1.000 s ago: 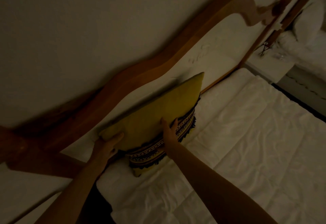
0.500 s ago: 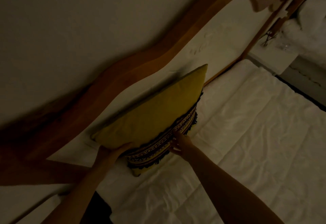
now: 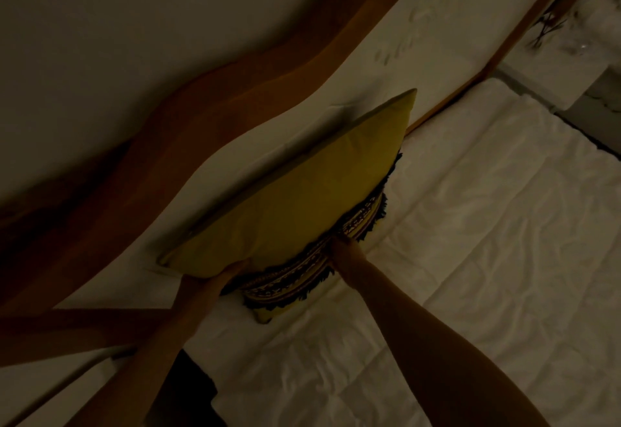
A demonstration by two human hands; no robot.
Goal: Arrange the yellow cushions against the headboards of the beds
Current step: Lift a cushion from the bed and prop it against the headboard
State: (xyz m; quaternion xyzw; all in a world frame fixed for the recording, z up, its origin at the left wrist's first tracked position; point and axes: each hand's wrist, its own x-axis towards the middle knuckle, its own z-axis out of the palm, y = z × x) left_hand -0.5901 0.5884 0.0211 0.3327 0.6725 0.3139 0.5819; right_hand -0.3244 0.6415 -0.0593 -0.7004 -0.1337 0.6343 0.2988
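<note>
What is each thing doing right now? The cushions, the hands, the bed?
Yellow cushion: tilted, leaning back toward the headboard.
Patterned cushion: lying under the yellow one, fringe showing.
Left hand: gripping the yellow cushion's lower corner.
Right hand: fingers tucked in where the two cushions meet.
Headboard: upright against the wall.
Bed sheet: spread out, wrinkled.

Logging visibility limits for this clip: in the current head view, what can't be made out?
- Left hand: its fingers lie under the yellow cushion, so the grip is hidden.
- Right hand: its fingertips are buried in the patterned fringed cushion.
- Nightstand items: dim, blurred, cut off by the frame's top right edge.
- Headboard: its ends run out of frame.
</note>
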